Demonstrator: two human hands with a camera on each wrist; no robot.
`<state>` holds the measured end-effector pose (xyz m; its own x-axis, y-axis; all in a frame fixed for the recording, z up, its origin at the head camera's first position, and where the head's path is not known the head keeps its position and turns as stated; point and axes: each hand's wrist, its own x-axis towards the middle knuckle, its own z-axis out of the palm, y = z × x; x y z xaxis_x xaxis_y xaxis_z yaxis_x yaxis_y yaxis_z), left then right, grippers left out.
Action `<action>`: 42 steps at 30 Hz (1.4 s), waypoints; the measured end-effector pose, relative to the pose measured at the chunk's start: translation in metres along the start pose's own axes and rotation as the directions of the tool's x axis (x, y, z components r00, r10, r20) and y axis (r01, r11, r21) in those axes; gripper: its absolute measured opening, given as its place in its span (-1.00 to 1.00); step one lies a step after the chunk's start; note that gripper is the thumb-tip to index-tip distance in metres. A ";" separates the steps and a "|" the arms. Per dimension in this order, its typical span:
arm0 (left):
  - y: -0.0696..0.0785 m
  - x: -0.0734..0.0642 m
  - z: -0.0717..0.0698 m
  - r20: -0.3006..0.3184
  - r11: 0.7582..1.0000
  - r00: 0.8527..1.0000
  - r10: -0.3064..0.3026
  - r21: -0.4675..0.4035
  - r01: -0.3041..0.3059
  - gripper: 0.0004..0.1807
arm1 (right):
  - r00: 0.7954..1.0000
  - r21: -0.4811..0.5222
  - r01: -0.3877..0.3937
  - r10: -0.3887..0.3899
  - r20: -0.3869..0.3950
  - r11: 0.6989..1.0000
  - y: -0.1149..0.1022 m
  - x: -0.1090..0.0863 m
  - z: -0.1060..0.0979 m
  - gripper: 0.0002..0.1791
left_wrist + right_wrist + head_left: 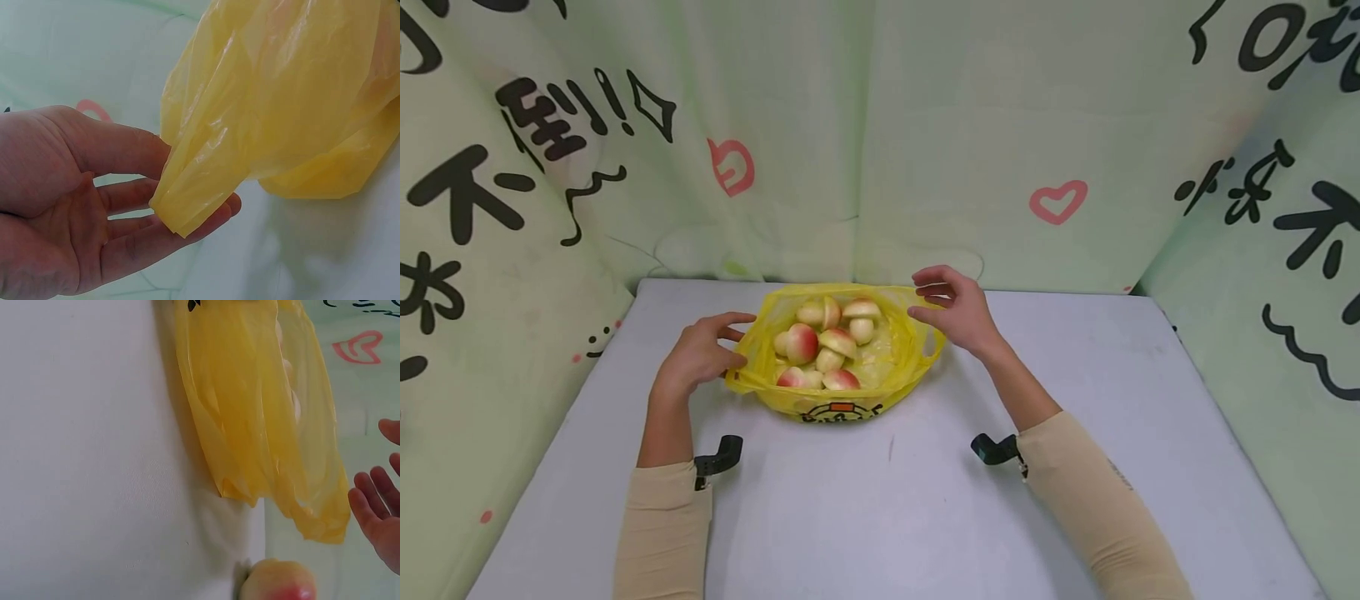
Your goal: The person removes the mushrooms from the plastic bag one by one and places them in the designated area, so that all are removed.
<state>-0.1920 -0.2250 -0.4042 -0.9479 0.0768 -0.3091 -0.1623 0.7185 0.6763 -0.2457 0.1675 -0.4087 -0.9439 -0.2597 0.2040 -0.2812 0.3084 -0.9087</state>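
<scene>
Head view: both arms reach forward, left hand (703, 354) at the left end of the yellow bag (880, 358), right hand (957, 310) by its right end. Bag's sitting on the surface (850, 517), thin crinkly plastic, mouth spread wide, a bunch of pink-and-cream mushroom-shaped pieces (837, 342) inside. One round pinkish fruit (280, 584) shows past the bag's right end too. Left grip's loose, fingers spread, just touching the bag's corner. Right grip's relaxed as well, fingertips right beside the bag; can't tell if they touch.
</scene>
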 end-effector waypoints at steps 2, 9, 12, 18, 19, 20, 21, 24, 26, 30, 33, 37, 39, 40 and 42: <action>-0.001 0.000 0.000 -0.002 1.000 1.000 0.003 -0.001 -0.003 -0.24 | 1.000 -0.003 0.003 -0.003 0.010 1.000 0.000 0.001 0.004 -0.49; -0.001 0.001 -0.001 -0.009 1.000 1.000 0.019 -0.001 -0.019 -0.23 | 0.999 0.005 -0.011 0.011 0.051 1.000 -0.006 0.004 0.015 -0.47; -0.001 0.001 -0.001 -0.011 1.000 1.000 0.026 0.001 -0.026 -0.24 | 0.997 -0.004 -0.027 0.027 0.071 1.000 -0.006 0.005 0.021 -0.46; -0.002 0.001 -0.002 -0.013 1.000 1.000 0.027 0.002 -0.026 -0.24 | 0.993 0.007 -0.043 0.042 0.108 0.999 -0.006 0.009 0.031 -0.47; -0.002 0.001 -0.002 -0.014 1.000 1.000 0.026 0.003 -0.026 -0.23 | 0.993 0.010 -0.045 0.044 0.112 0.999 -0.006 0.009 0.033 -0.47; -0.002 0.001 -0.002 -0.014 1.000 1.000 0.026 0.003 -0.026 -0.23 | 0.992 0.012 -0.048 0.046 0.116 0.999 -0.006 0.010 0.035 -0.46; -0.002 0.000 -0.002 -0.014 1.000 1.000 0.027 0.004 -0.027 -0.23 | 0.992 0.014 -0.050 0.048 0.120 0.999 -0.005 0.010 0.036 -0.46; -0.002 0.000 -0.001 -0.015 1.000 1.000 0.026 0.004 -0.026 -0.24 | 0.989 0.010 -0.057 0.055 0.134 0.998 -0.005 0.012 0.041 -0.45; -0.003 0.001 -0.001 -0.016 1.000 1.000 0.026 0.002 -0.026 -0.24 | 0.988 0.006 -0.062 0.060 0.140 0.998 -0.004 0.013 0.044 -0.46; -0.004 0.001 0.000 -0.017 1.000 0.999 0.028 0.000 -0.028 -0.24 | 0.987 -0.012 -0.069 0.070 0.147 0.998 -0.001 0.015 0.050 -0.47; -0.004 0.001 0.001 -0.016 1.000 0.999 0.030 0.001 -0.030 -0.25 | 0.986 -0.040 -0.071 0.076 0.147 0.997 0.003 0.016 0.052 -0.45; -0.003 0.001 0.002 -0.017 1.000 1.000 0.027 0.003 -0.027 -0.25 | 0.986 -0.077 -0.074 0.084 0.144 0.994 0.007 0.017 0.054 -0.44; -0.002 0.001 0.002 -0.018 1.000 1.000 0.023 0.004 -0.023 -0.26 | 0.986 -0.090 -0.076 0.089 0.141 0.993 0.007 0.017 0.056 -0.44; -0.002 0.001 0.003 -0.019 1.000 1.000 0.022 0.006 -0.022 -0.26 | 0.986 -0.098 -0.078 0.091 0.140 0.992 0.008 0.017 0.056 -0.44; -0.002 0.001 0.003 -0.019 1.000 1.000 0.021 0.008 -0.021 -0.26 | 0.986 -0.108 -0.078 0.093 0.138 0.991 0.008 0.018 0.058 -0.43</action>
<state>-0.1920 -0.2241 -0.4075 -0.9562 0.0785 -0.2821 -0.1404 0.7224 0.6770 -0.2551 0.1125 -0.4330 -0.9329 -0.3540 0.0663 -0.2237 0.4251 -0.8771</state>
